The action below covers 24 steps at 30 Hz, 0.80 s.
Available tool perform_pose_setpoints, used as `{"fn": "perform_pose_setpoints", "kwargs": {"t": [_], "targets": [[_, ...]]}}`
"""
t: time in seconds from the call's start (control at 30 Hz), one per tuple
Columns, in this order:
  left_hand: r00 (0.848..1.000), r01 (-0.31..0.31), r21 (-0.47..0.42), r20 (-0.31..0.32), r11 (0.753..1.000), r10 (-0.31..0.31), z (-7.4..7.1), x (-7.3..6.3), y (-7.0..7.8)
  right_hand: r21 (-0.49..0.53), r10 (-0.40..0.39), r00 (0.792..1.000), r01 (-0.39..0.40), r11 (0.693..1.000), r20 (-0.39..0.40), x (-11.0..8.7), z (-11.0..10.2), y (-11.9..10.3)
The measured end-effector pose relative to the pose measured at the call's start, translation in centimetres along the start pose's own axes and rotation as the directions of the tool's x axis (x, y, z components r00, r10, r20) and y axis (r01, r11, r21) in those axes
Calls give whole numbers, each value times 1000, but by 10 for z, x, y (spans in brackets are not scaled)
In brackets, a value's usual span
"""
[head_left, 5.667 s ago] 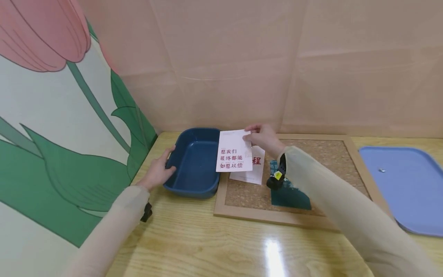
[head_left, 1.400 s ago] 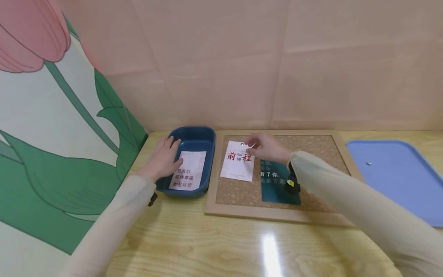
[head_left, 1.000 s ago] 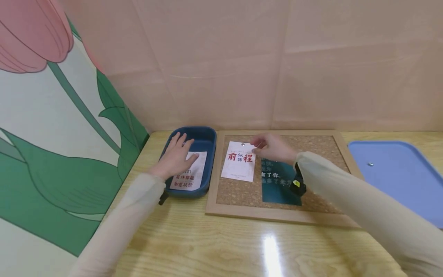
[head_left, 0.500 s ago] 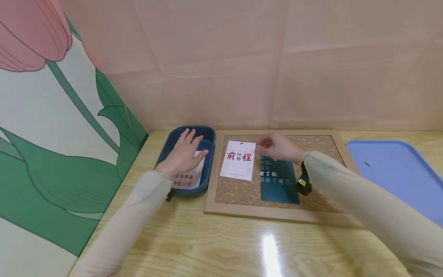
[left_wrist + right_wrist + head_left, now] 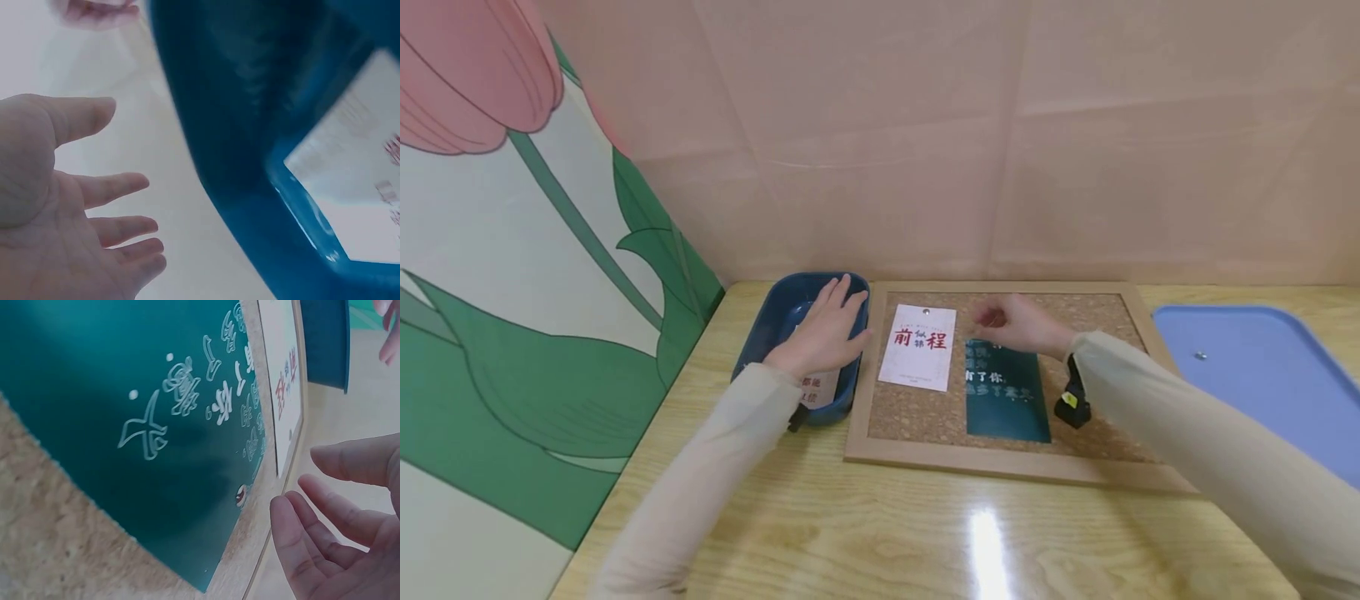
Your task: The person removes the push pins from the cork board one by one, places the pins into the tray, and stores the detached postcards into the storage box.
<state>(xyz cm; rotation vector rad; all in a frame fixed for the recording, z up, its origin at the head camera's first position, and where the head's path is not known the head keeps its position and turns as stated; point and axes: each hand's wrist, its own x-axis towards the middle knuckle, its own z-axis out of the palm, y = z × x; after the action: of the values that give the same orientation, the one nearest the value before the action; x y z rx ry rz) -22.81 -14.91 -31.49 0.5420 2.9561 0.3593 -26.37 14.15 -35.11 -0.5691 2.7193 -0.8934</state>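
Pale yellow wood grain covers the table, bearing a framed cork board. Right of it lies a light blue tray; left stands a dark blue bin. Over the bin is the left hand, fingers straight and spread, holding nothing. Over the board, the right hand is unclasped, fingers bent, thumb apart. Near its fingertips, a teal card lies on the cork, left of it a white card; a second white card lies inside the bin. Smallest, a silvery tack rests on the tray.
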Motion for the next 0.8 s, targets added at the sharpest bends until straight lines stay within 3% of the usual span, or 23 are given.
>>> {"fn": "perform_pose_setpoints", "kwargs": {"t": [0.4, 0.57, 0.67, 0.8], "targets": [[997, -60, 9, 58, 998, 60, 7, 10, 24, -55, -16, 1000, 15, 998, -13, -4, 1, 11], [992, -121, 12, 36, 993, 120, 13, 14, 31, -69, -17, 1000, 17, 998, -6, -7, 1, 11], [992, -118, -8, 37, 993, 118, 18, 19, 35, -78, -9, 1000, 9, 997, -2, -9, 1, 12], [991, -85, -30, 97, 996, 88, 20, 23, 44, -84, 7, 1000, -7, 996, 4, -11, -1, 13]]}}
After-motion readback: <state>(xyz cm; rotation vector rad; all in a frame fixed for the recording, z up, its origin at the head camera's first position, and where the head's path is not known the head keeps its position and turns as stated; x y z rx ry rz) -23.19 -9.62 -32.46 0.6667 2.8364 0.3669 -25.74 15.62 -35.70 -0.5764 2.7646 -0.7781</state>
